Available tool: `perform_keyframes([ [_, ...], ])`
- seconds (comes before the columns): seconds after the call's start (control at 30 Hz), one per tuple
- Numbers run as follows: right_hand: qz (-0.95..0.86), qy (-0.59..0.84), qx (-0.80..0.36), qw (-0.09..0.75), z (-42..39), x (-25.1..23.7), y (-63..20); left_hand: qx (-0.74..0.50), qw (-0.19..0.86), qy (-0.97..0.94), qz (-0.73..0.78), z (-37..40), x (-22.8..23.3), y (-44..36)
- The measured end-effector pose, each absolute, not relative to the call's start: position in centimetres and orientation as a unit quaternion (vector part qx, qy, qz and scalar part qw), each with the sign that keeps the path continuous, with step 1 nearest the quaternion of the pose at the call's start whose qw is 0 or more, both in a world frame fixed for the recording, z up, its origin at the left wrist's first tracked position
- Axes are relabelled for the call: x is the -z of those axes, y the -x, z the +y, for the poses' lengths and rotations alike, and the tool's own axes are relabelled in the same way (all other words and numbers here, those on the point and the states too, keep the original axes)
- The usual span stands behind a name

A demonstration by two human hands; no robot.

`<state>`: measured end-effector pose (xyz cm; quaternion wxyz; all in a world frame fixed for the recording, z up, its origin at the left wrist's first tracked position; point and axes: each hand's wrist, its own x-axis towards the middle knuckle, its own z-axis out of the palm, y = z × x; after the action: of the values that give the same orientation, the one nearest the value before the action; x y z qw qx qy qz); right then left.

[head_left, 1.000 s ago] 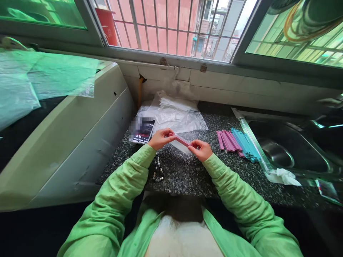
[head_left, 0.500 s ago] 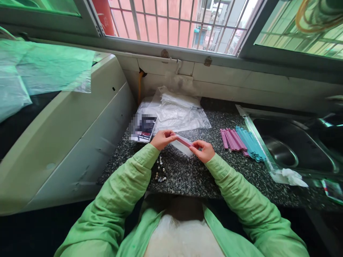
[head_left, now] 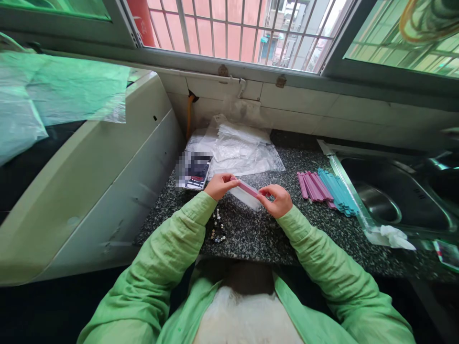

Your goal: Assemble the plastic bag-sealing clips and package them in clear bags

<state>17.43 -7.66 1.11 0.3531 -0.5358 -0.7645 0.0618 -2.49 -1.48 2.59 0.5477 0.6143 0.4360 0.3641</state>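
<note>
A flat pink stick (head_left: 248, 188) stretches between my two hands. My left hand (head_left: 221, 185) pinches its far left end between thumb and fingers. At the other end, the closed fingers of my right hand (head_left: 276, 199) grip it. Just under the stick is a small clear plastic bag (head_left: 247, 198), lying slanted over the counter; I cannot tell whether the fingers also hold it. Below my left hand, small shiny beads or charms (head_left: 218, 229) are scattered near the sleeve.
Several pink sticks (head_left: 314, 186) and teal sticks (head_left: 337, 193) lie in a pile to the right, beside a sink (head_left: 394, 191). Clear plastic bags (head_left: 247, 148) are stacked behind my hands. A partly blurred phone-like box (head_left: 197, 171) lies left. Crumpled white tissue (head_left: 396, 237) sits by the sink's corner.
The whole view has shifted slightly. Both hands keep their hold on the pink stick, and the fingers of the right hand have changed position a little.
</note>
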Motion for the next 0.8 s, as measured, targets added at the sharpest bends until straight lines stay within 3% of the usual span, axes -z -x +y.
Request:
perform_keyframes([
  [0.17, -0.764, 0.523, 0.022, 0.377, -8.0, -1.5, -16.9, -0.361, 0.552, -0.614, 0.434, -1.8, -2.5, 2.2],
  [0.33, -0.782, 0.526, 0.073, 0.326, -8.2, -1.4, -16.0, -0.369, 0.549, -0.612, 0.432, -1.9, -2.5, 2.1],
  [0.57, -0.794, 0.534, 0.077, 0.279, -8.2, -1.4, -15.7, -0.373, 0.549, -0.610, 0.433, -1.9, -2.3, 2.1],
  [0.8, -0.788, 0.534, 0.090, 0.292, -8.2, -1.4, -15.7, -0.369, 0.536, -0.635, 0.417, -1.9, -2.3, 2.0],
])
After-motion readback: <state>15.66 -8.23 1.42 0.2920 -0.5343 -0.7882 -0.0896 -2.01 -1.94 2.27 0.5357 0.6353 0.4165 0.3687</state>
